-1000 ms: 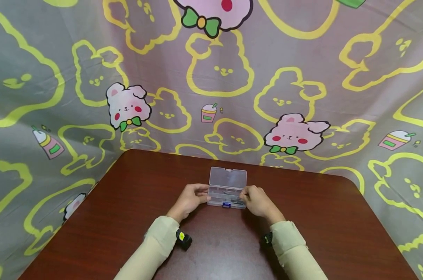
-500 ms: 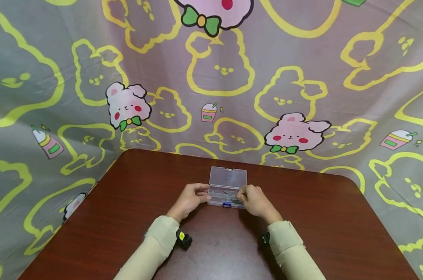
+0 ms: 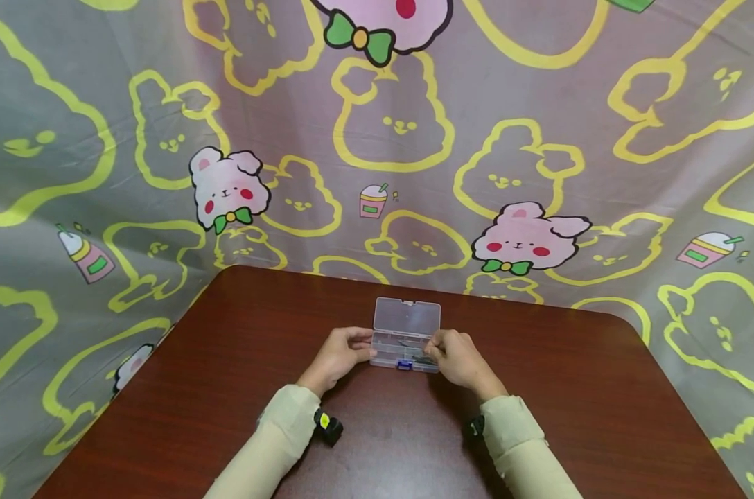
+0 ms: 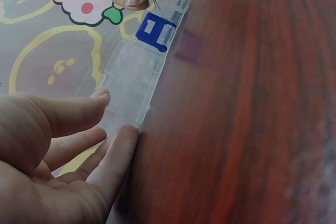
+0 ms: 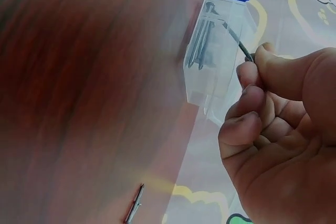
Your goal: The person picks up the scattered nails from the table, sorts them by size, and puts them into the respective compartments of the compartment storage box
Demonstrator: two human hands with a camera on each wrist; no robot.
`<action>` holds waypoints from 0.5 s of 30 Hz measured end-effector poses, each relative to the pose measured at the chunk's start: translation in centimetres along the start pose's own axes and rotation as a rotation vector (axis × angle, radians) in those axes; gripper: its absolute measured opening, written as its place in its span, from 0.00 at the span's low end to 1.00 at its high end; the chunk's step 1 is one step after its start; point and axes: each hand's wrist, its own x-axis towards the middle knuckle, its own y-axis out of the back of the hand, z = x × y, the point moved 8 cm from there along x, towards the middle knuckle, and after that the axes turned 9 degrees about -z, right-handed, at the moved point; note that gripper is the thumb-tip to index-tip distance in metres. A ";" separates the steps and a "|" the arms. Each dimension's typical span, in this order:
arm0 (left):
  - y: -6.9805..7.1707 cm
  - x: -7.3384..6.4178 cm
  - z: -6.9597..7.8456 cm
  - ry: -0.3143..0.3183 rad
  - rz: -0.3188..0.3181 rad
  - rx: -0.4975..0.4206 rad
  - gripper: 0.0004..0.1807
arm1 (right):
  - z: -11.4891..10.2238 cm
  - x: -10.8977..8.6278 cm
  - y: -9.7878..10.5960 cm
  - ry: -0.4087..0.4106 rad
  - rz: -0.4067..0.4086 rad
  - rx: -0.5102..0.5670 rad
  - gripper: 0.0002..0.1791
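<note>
The left grip (image 3: 338,353) is narrow, thumb and fingers pinching the left end of a clear plastic box (image 3: 386,362) that sits on the desk (image 3: 290,305) between the two grips. At the middle of the box's front edge is a blue latch (image 3: 405,365); the clear lid (image 3: 407,317) stands raised at the back. In the right front part lie thin metal pieces that look like nails (image 5: 197,44). The right grip (image 3: 459,357) is closed down to a pinch, holding one thin nail (image 5: 239,42) by its end between thumb and forefinger, the free end slanting toward the box's right part; whether it touches the plastic I cannot tell. Past the box's right end, a loose nail (image 5: 135,202) lies on the desk, apart from the box.

The step in hand looks like moving a nail in or out of the box; which way, I cannot tell. To do it well, the left grip should brace the box so it does not slide, the pinch should stay light but sure, and the nail should clear the walls and the pieces beside it.

Counted: one box, one lid, one latch, one held nail, one loose nail, and at least two nails inside, the exact number unclear.
</note>
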 end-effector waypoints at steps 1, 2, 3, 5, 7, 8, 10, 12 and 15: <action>0.0 0.0 0.0 0.000 0.000 0.001 0.23 | 0.1 -0.1 0.0 -0.004 0.003 0.000 0.07; 0.0 0.0 0.0 0.000 0.001 0.005 0.23 | 0.2 -0.1 0.1 -0.009 0.005 0.001 0.07; 0.0 0.0 0.0 0.000 0.001 0.007 0.23 | 0.2 -0.2 0.2 -0.012 0.008 0.001 0.08; 0.0 0.0 0.0 0.004 0.003 0.009 0.23 | 0.3 -0.3 0.4 -0.008 0.015 -0.001 0.08; -0.1 0.0 0.0 0.008 0.002 0.010 0.23 | 0.3 -0.5 0.6 -0.006 0.022 -0.001 0.07; -0.1 0.0 0.0 0.011 0.001 0.010 0.23 | 0.4 -0.6 0.7 -0.009 0.024 0.001 0.07; -0.1 0.0 -0.1 0.011 0.000 0.009 0.23 | 0.6 -0.9 0.9 -0.011 0.029 0.007 0.06; -0.1 -0.1 0.0 0.006 -0.001 0.010 0.23 | 0.9 -1.2 1.1 -0.028 0.031 0.029 0.05; -0.1 -0.1 0.1 -0.002 0.003 0.016 0.23 | 1.5 -1.7 1.5 -0.062 0.036 0.069 0.05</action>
